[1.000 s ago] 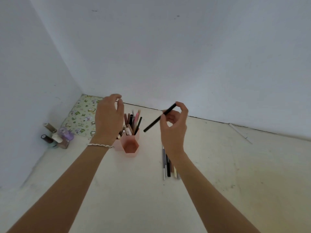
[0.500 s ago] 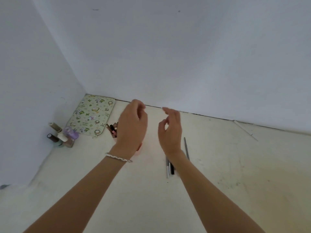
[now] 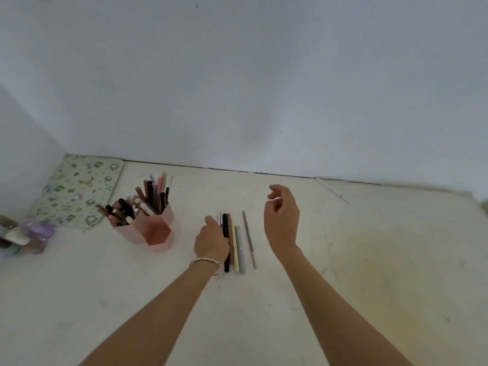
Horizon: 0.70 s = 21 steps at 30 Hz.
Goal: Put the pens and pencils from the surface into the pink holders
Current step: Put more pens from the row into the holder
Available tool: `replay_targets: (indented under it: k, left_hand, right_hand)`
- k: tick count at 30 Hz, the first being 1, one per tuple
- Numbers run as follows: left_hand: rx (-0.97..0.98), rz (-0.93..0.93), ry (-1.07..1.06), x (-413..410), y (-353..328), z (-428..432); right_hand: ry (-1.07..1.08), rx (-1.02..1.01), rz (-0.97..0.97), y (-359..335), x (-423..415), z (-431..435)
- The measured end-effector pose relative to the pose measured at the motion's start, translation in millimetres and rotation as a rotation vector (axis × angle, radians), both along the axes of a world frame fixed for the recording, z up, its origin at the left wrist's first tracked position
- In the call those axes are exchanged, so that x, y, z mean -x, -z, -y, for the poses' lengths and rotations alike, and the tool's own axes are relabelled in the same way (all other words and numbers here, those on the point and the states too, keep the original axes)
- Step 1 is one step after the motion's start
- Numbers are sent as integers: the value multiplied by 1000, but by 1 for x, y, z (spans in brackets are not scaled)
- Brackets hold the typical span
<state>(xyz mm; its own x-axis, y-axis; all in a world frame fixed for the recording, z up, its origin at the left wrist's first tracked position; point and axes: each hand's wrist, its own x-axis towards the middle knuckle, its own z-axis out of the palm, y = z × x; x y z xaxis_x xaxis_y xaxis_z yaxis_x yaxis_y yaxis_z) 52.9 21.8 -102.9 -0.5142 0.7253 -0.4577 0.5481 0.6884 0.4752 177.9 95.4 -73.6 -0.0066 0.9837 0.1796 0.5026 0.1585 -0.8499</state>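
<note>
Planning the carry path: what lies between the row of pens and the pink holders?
Head view: only bare surface between the pink holders and the row of pens, where the left hand rests.

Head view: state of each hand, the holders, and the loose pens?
left hand: down on the row's left edge, grip unclear
right hand: raised, empty, fingers curled
pink holders: upright; back two filled, front one empty
loose pens: lying side by side

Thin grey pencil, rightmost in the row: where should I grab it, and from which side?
Pinch the thin grey pencil mid-shaft from above and the right, with the free right hand. It lies flat, apart from the grey pen, with bare surface on its right.
</note>
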Motion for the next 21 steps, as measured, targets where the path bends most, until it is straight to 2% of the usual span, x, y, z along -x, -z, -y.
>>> replay_targets:
  k: [6, 13, 18, 21]
  left_hand:
    - [-6, 125, -105, 5, 6, -5]
    - [-362, 260, -208, 35, -40, -17]
    - [-618, 363, -165, 54, -83, -18]
    - [-723, 291, -164, 72, -107, -13]
  right_hand:
    - [-44, 111, 29, 17, -1, 7]
    - [-223, 434, 342, 34, 1, 6]
    - [-344, 372, 577, 45, 14, 19]
    - [-383, 349, 605, 41, 21, 17]
